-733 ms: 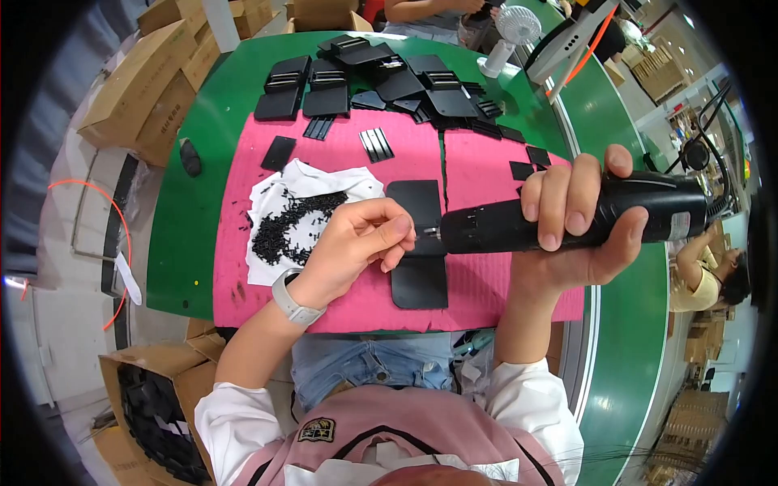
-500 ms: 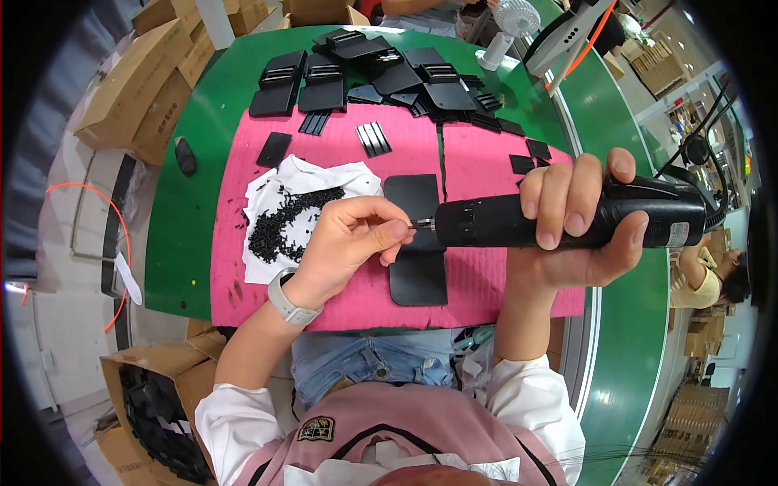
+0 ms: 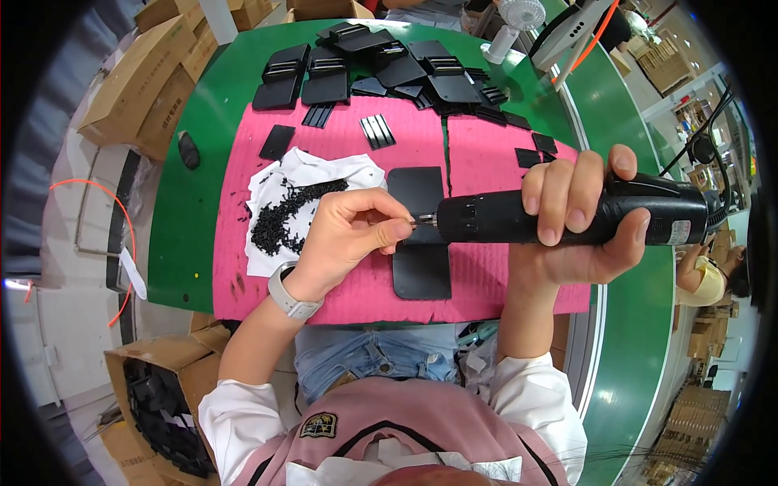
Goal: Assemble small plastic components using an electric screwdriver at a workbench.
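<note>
Right hand (image 3: 579, 219): wrapping fully round the black electric screwdriver (image 3: 567, 217), fingers curling over the top of the barrel, thumb underneath; closed tight on it.
Left hand (image 3: 348, 235): pinching thumb and fingertips together right at the screwdriver's bit tip (image 3: 423, 219); something small may be sitting between them, but I cannot tell whether it is 1 screw.
Screwdriver axis: lying almost level across the view, bit end pointing toward the left hand, cable end running off past the right hand.
Key relation: the bit tip is touching or just beside the left fingertips, so the left hand is the nearer 1 to the working end; the right is gripping mid-barrel.
Black plate (image 3: 419, 235): lying flat directly under the screwdriver's bit, long axis crossing the tool's.
Screw pile (image 3: 284, 215): resting on white paper (image 3: 312, 172), beyond the left hand on the side away from the screwdriver.
Pink mat (image 3: 486, 279): carrying plate and paper beneath the screwdriver.
Green desk (image 3: 190, 235): surrounding the mat.
Black parts (image 3: 389, 69): heaping at the desk's far edge, well apart from the screwdriver.
</note>
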`<state>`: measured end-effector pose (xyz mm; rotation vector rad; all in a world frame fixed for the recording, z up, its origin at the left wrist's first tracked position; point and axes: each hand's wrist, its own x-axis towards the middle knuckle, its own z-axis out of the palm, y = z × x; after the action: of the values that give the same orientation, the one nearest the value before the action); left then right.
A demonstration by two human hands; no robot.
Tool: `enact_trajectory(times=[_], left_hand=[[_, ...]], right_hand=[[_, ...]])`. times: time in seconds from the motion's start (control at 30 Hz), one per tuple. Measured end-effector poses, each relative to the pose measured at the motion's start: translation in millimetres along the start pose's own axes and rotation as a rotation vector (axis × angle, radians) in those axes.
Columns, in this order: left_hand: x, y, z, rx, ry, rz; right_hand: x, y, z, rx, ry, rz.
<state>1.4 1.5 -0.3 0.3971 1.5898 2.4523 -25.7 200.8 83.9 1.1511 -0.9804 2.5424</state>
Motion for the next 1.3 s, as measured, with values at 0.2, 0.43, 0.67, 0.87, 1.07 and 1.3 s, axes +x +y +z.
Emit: enact_trajectory(times=[0.2,0.43,0.67,0.87,1.07,1.3], left_hand=[[-1,2,0,0.047,0.014,0.009],[-2,2,0,0.099,0.028,0.018],[-2,2,2,0.097,0.026,0.010],[-2,-2,-1,0.194,0.016,0.076],[-1,-2,-2,0.216,0.027,0.101],[-4,-3,2,0.248,0.073,0.117]], right_hand=[[0,1,4,0.005,-0.001,-0.023],[0,0,1,-0.015,-0.012,-0.040],[-2,1,-7,0.015,-0.004,0.020],[-4,6,-7,0.034,-0.052,0.050],[-6,7,-4,0.018,0.043,0.028],[-8,11,-1,0.010,0.034,0.046]])
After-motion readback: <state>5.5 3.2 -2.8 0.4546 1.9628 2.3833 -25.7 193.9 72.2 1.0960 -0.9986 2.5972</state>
